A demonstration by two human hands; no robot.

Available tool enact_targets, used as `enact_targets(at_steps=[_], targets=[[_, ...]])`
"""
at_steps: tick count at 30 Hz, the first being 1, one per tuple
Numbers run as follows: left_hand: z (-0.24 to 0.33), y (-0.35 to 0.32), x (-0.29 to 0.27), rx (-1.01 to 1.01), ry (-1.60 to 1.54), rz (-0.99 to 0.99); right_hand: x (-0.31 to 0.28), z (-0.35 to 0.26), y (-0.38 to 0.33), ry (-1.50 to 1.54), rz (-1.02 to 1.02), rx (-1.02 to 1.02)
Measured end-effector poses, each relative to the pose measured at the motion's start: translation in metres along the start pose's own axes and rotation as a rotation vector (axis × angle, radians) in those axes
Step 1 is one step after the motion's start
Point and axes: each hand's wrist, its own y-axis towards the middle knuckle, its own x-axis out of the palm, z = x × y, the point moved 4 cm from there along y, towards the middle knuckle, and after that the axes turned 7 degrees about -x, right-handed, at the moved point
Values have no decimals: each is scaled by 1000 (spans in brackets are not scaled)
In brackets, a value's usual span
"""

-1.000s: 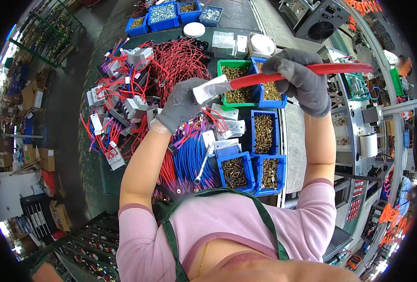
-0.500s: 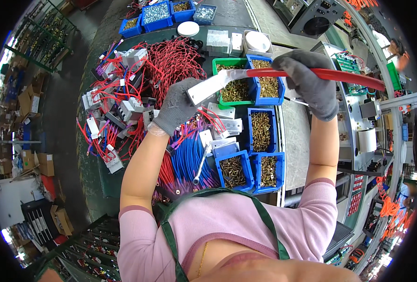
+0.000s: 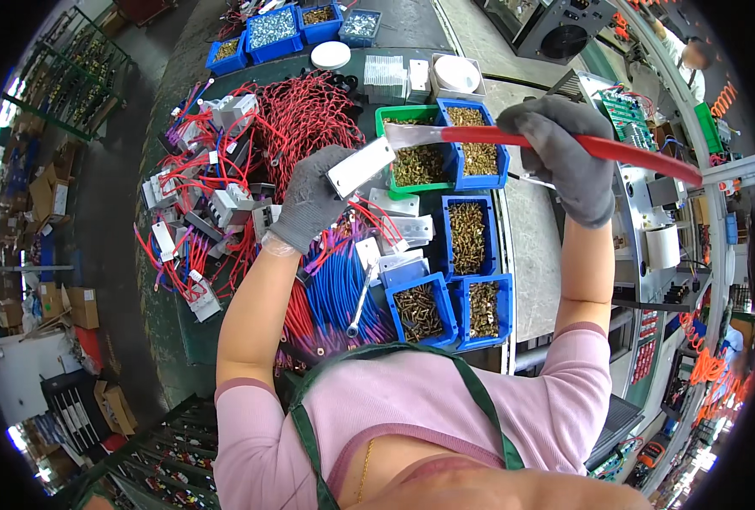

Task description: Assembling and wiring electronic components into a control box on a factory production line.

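My left hand (image 3: 314, 197), in a grey glove, is closed around a flat silver metal plate (image 3: 361, 168) with small holes. A long red-sleeved bar (image 3: 479, 135), which looks like a busbar, has a bare silver end that meets this plate; whether they are one piece I cannot tell. My right hand (image 3: 564, 153), also gloved in grey, grips the red part, and its far end sticks out to the right. Below the bar are a green bin (image 3: 383, 115) and a blue bin (image 3: 503, 172) of brassy screws. A ratchet wrench (image 3: 361, 304) lies near my left forearm.
Red twisted wires (image 3: 309, 115), wired grey components (image 3: 233, 204) and blue cables (image 3: 335, 285) cover the left of the bench. More blue bins of bolts (image 3: 420, 310) stand near my chest. Silver plates (image 3: 386, 76) are stacked at the back. A person works far right.
The red bar has tilted, its right end dropping a little. The silver plate has turned slightly in my left hand. Both hands keep their hold.
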Motion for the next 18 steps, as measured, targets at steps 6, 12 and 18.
enact_targets(at_steps=[6, 12, 18], targets=[[3, -3, 4, 66, 5, 4, 21, 5, -1, 77, -89, -108], [2, -3, 2, 74, 74, 34, 2, 19, -6, 11, 53, 38], [7, -5, 8, 72, 70, 42, 22, 10, -16, 243, -181, 129]])
